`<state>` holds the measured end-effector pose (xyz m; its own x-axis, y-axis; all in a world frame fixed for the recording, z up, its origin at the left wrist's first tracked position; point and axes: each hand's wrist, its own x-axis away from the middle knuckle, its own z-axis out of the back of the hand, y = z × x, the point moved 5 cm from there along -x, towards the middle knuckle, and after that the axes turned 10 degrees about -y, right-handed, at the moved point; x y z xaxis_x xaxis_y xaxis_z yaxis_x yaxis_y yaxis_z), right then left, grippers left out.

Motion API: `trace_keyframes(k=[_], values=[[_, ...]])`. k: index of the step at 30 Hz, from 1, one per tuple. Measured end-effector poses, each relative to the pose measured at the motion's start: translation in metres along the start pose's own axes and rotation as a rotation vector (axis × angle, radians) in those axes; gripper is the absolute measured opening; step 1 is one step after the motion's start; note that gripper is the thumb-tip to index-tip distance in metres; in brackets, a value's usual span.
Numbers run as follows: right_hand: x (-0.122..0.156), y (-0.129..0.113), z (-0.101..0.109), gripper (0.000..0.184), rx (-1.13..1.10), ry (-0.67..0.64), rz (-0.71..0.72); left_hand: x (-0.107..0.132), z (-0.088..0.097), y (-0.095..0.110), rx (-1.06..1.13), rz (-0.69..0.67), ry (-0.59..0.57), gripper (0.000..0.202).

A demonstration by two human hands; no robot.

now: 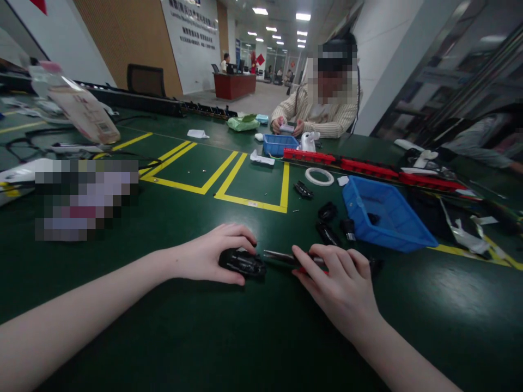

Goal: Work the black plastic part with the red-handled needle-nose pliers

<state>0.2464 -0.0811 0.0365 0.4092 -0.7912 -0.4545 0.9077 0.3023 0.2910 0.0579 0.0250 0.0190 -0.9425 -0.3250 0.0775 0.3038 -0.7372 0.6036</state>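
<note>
My left hand is wrapped over a glossy black plastic part, rounded and about palm-sized, resting on the green table. Thumb and fingers grip its left end; its exact kind is unclear. My right hand is closed round a slim metal tool with red at its handle. The tool's thin tip points left, close to the black part's right end but apart from it as far as I can see. Most of the handle is hidden under my fingers. Something dark sits just behind my right knuckles.
Several black parts lie beyond my right hand, beside a blue bin. A white tape roll and a red strip are farther back. A bottle stands left. A person sits across the table.
</note>
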Motion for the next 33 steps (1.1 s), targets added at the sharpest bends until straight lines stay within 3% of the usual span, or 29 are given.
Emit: trace_keyframes(k=[10, 14, 20, 27, 30, 33], values=[[0.002, -0.008, 0.014, 0.018, -0.007, -0.028, 0.010, 0.008, -0.001, 0.005, -0.255, -0.091, 0.000, 0.047], [0.003, -0.009, 0.017, 0.017, -0.047, -0.032, -0.025, 0.009, -0.002, 0.005, -0.280, -0.111, 0.010, 0.050], [0.020, -0.009, 0.015, 0.025, -0.084, -0.099, 0.054, 0.008, -0.004, 0.001, -0.302, -0.123, 0.007, 0.051], [0.024, -0.004, 0.012, 0.024, -0.250, -0.101, 0.049, 0.008, -0.003, -0.001, -0.245, -0.128, 0.042, 0.050], [0.027, 0.009, 0.008, 0.035, -0.309, -0.134, 0.103, 0.009, -0.002, 0.000, -0.245, -0.142, 0.053, 0.051], [0.035, 0.033, -0.010, 0.066, -0.310, -0.328, 0.017, 0.008, -0.002, 0.000, -0.252, -0.142, 0.053, 0.052]])
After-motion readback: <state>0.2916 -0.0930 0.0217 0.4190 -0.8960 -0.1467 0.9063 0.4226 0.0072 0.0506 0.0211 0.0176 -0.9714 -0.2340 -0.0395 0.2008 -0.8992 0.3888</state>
